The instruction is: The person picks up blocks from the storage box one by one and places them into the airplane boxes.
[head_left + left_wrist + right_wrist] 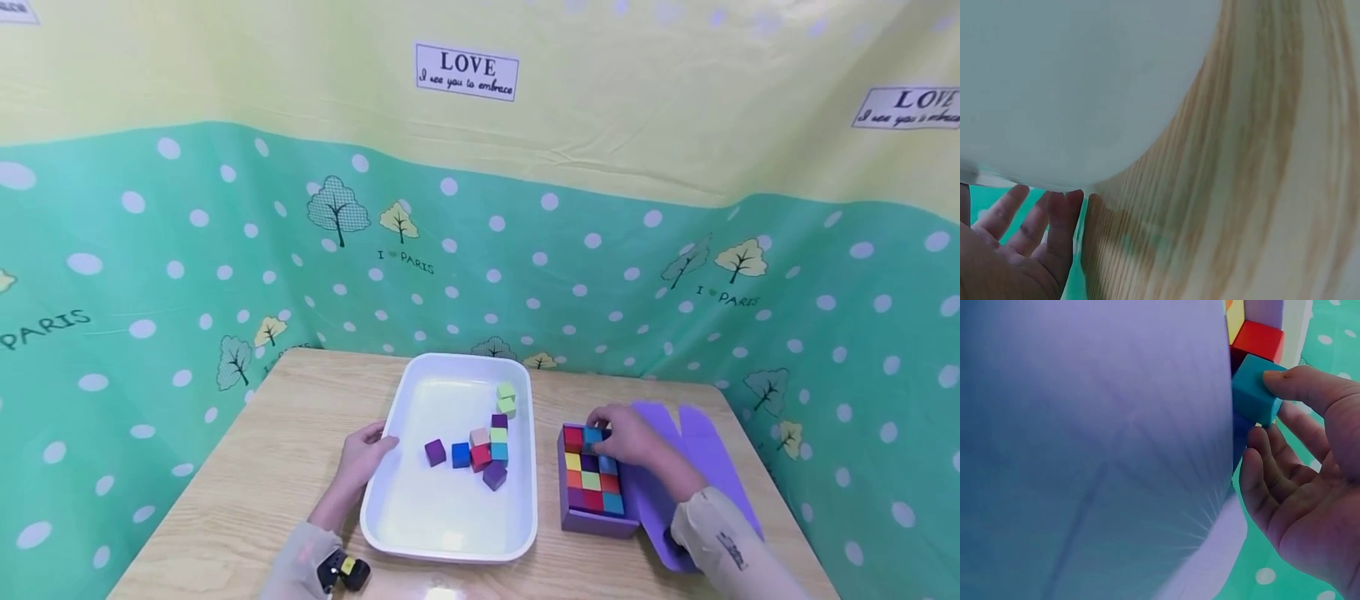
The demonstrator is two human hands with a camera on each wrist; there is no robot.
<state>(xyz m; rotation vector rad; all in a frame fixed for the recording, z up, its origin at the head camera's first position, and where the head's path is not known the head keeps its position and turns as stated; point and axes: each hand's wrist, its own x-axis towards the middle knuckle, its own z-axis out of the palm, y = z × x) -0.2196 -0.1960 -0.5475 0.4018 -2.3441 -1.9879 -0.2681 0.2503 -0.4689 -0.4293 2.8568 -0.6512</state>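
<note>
My right hand (626, 435) is at the far end of the purple box (600, 525), pinching a teal cube (1252, 390) between thumb and fingers. In the right wrist view this cube sits tilted next to a red cube (1260, 342). Rows of coloured cubes fill the box, among them a light green cube (590, 482). My left hand (363, 454) holds the left rim of the white tray (375, 508), thumb over the edge and fingers on the outer side. Inside the tray lie several loose cubes, including a blue cube (461, 455) and a purple cube (435, 452).
The box's purple lid (720, 467) lies folded open to its right, under my right forearm. Tray and box stand side by side on a wooden table (300, 408). A patterned curtain (450, 292) hangs close behind the table and along its sides.
</note>
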